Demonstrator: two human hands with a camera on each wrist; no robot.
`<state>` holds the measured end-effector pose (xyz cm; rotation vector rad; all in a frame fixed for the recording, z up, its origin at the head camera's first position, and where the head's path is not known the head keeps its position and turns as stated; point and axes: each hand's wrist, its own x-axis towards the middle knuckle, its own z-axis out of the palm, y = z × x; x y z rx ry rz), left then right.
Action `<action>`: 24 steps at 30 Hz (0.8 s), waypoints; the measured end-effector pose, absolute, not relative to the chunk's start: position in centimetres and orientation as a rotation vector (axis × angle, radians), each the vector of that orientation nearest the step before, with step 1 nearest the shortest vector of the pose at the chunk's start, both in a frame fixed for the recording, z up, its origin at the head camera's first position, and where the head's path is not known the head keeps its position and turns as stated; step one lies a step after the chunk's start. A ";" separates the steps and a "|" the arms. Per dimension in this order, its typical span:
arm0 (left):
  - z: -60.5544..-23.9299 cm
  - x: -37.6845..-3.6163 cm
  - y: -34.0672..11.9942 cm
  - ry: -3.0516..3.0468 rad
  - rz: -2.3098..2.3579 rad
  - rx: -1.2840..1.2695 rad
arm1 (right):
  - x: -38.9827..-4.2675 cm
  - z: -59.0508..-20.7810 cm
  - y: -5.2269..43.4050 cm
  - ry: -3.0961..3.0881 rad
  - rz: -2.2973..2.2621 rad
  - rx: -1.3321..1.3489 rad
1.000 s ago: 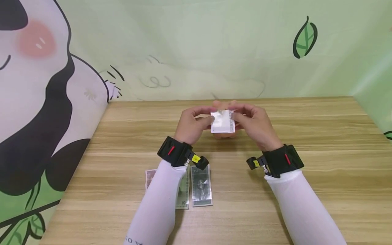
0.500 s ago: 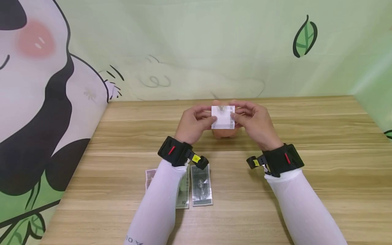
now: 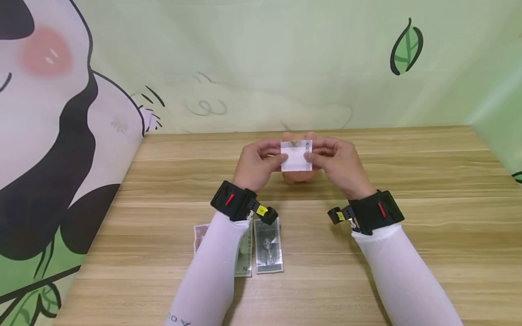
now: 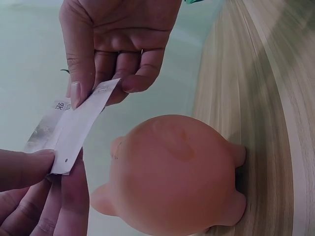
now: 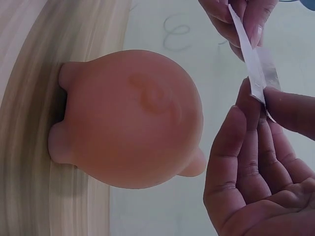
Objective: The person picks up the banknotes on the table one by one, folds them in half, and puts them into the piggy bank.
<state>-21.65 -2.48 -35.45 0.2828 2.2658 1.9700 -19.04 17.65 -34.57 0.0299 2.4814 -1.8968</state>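
Observation:
Between my two hands is a small folded banknote (image 3: 295,160), its mostly white side toward me with print along the right edge. My left hand (image 3: 254,166) pinches its left edge, thumb in front and fingers behind. The right edge is pinched the same way by my right hand (image 3: 344,168). In the left wrist view the banknote (image 4: 83,123) shows a printed flap behind the white face. Just beyond, a pinkish-orange piggy bank (image 3: 299,176) stands on the table, largely covered by the banknote. Its rounded rear with a curled tail shows in the right wrist view.
On the wooden table (image 3: 408,181), a dark green banknote (image 3: 268,246) lies near my left forearm. Beside it lie a lighter green banknote (image 3: 244,253) and a pinkish one (image 3: 200,233), partly hidden by the sleeve. A printed backdrop (image 3: 261,68) rises behind the table.
The folded banknote has risen slightly. My right fingers, earlier at its top right corner, are now behind it, with the thumb farther onto its face. The banknotes on the table stay put.

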 end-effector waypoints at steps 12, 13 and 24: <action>-35.5 -21.6 -2.4 2.266 1.964 0.285 | -18.8 -34.3 17.6 2.483 -1.914 0.049; -35.5 -21.6 -2.4 2.271 1.956 0.285 | -18.8 -34.3 17.6 2.484 -1.921 0.049; -35.3 -21.5 -2.5 2.302 1.907 0.309 | -18.9 -34.5 17.6 2.492 -1.954 0.052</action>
